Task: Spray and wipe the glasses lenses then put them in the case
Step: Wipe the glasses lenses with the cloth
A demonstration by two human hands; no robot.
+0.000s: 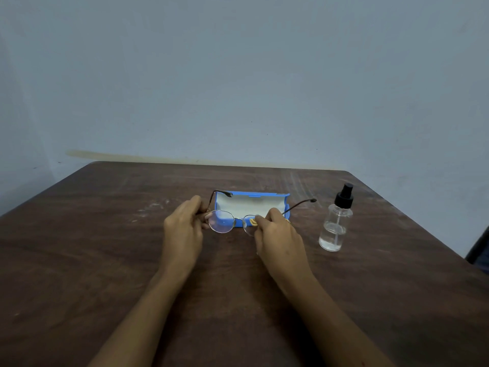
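- The glasses [229,221] are up off the surface [105,260], held between your two hands just in front of the open case, temples unfolded and pointing away from you
- The lens on your left side shows clear and round; the other lens is mostly hidden behind your right fingers
- Your left hand [182,229] has its grip closed on the frame's left edge, by the hinge
- Your right hand [277,239] has its grip pinched on a small yellow cloth [253,221], pressed against the right lens
- The blue case [284,201] sits just behind the glasses, lid open, pale lining facing you
- One temple tip hangs over the case's left corner, the other reaches out past its right end
- Off to your right, well apart from the case, the clear spray bottle [334,226] stands upright with its black nozzle on top and some liquid in the bottom
- The dark brown surface runs back to a plain bluish wall [238,75]
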